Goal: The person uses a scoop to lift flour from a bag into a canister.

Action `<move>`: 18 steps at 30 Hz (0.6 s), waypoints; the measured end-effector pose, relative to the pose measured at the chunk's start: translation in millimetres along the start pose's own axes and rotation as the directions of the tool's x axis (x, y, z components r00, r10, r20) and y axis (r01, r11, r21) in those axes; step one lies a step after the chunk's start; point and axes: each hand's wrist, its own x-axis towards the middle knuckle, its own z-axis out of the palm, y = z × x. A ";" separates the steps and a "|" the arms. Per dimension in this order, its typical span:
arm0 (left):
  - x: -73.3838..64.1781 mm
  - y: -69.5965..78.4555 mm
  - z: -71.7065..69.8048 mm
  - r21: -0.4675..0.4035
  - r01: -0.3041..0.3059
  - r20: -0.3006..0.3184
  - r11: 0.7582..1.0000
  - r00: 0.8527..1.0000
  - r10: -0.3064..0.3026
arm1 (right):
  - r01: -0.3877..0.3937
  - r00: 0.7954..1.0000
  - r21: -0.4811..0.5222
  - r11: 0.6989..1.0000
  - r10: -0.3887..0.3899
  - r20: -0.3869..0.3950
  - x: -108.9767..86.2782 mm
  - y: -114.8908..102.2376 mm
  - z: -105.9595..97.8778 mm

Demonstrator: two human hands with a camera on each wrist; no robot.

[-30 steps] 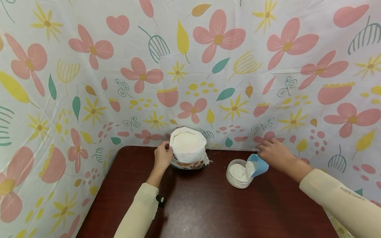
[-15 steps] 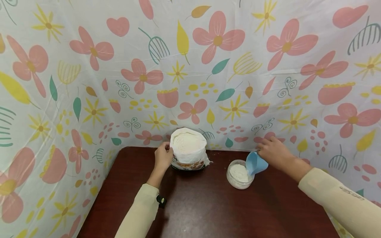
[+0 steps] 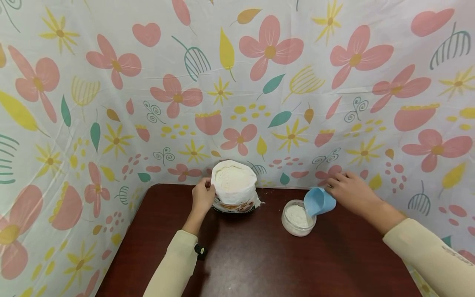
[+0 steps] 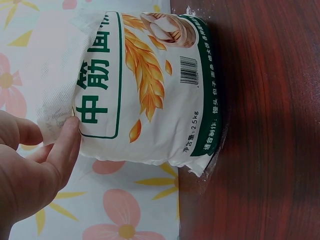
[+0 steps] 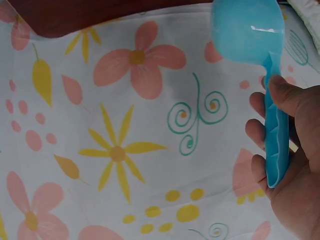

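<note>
Blue plastic forms the scoop (image 3: 320,201), tipped at the right side of a clear bowl (image 3: 299,232) of white flour (image 3: 297,215) on the worktop (image 3: 256,255). The right hand (image 3: 349,192) has its fingers curled round the scoop's handle (image 5: 276,140). To the bowl's left stands an open flour bag (image 3: 235,194), its rim pinched between the left hand's (image 3: 203,198) thumb and fingers.
</note>
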 end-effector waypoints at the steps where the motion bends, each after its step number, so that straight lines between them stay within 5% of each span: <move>1: -0.4 0.3 -0.3 -0.003 0.000 0.003 1.000 1.000 0.000 | -0.002 1.000 -0.002 1.000 0.002 0.002 -2.1 0.1 -0.8; 11: 0.1 2.0 -1.1 0.007 -0.003 -0.016 1.000 1.000 0.003 | -0.058 0.998 0.053 0.997 0.057 0.013 -13.6 3.4 0.8; 18: -1.4 2.6 -0.5 0.003 -0.006 -0.007 1.000 1.000 0.006 | -0.148 0.988 0.179 0.973 0.152 -0.009 -33.4 -4.3 12.7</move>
